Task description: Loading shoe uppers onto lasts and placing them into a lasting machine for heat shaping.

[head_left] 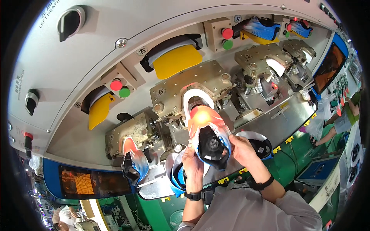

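Observation:
Both my hands grip an orange, white and blue shoe upper (200, 116) with a black lining, held with its toe pointing away from me. My left hand (191, 161) is closed on its left side, and my right hand (242, 150) pinches its right side. The toe lies just below a white U-shaped pad (189, 99) on a metal clamp block (192, 79), with a bright light spot on it; whether they touch I cannot tell. Further left, a second shoe upper (137, 165) sits with its toe at a smaller clamp block (135, 133).
More uppers lie by my left wrist (177, 181) and beyond my right hand (257, 143). Yellow flaps (177, 61) and red and green buttons (227, 38) line the machine wall. Blue uppers (260, 30) sit at the upper right stations. Yellow clips (223, 180) edge the bench.

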Motion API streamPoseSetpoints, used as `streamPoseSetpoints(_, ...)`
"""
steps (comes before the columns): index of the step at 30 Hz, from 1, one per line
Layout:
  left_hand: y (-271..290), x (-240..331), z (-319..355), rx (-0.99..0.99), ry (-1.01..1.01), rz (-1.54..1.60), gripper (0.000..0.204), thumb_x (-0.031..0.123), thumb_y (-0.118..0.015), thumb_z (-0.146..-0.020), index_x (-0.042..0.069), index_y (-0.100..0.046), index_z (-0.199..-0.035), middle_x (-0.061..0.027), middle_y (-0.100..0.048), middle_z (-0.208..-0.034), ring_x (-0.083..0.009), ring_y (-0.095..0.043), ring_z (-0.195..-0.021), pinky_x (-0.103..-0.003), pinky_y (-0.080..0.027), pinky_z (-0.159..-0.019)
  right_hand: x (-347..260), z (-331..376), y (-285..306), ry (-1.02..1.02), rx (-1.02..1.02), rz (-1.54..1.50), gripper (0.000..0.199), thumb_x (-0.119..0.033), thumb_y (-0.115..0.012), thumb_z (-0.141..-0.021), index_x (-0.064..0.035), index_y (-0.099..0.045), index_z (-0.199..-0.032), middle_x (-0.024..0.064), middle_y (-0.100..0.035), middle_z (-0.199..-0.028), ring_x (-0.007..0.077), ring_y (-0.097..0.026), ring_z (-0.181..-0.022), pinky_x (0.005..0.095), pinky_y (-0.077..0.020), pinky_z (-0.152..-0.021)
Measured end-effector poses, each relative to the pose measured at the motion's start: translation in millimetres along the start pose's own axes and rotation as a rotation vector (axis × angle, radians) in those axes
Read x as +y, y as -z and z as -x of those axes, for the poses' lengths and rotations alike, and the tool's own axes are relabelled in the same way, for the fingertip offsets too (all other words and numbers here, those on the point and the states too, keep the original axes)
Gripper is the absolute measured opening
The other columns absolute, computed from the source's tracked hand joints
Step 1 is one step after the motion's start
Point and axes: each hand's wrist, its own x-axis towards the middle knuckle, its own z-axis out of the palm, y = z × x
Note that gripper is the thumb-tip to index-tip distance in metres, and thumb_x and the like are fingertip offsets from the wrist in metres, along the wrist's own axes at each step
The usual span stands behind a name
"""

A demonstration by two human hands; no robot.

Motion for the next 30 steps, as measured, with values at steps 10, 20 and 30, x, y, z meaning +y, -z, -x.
streamPoseSetpoints(10, -4, 3, -42, 0.063, 0.029, -0.241, 0.02, 0.021, -0.055, -0.099, 0.004, -0.065, -0.1, -0.0031, -0.068, -0.084, -0.0143, -0.066, -0.069, -0.029, -0.055, -0.06, 4, -55, 9, 0.045, 0.217, 0.131, 0.034, -0.035, -0.068, -0.091, -0.0017, -0.063, -0.096, 0.0062, -0.067, -0.081, 0.0166, -0.066, -0.064, 0.0335, -0.0568, -0.056)
streamPoseSetpoints(20, 1, -2, -46, 0.165, -0.02, -0.27, 0.02, 0.021, -0.053, -0.099, 0.006, -0.066, -0.095, -0.0041, -0.067, -0.08, -0.0159, -0.065, -0.065, -0.033, -0.055, -0.056, 2, -59, 7, 0.021, 0.269, 0.177, 0.033, -0.032, -0.07, -0.089, -0.0002, -0.063, -0.09, 0.0064, -0.067, -0.079, 0.0167, -0.066, -0.059, 0.0342, -0.0558, -0.05)
streamPoseSetpoints(30, 2, 0, -46, 0.159, 0.029, -0.268, 0.018, 0.019, -0.053, -0.099, 0.006, -0.065, -0.095, -0.0037, -0.066, -0.079, -0.016, -0.065, -0.066, -0.033, -0.055, -0.058, 0, -55, 2, 0.016, 0.297, 0.172, 0.03, -0.029, -0.07, -0.089, -0.0004, -0.064, -0.087, 0.0055, -0.067, -0.076, 0.0149, -0.064, -0.056, 0.0321, -0.0526, -0.046)
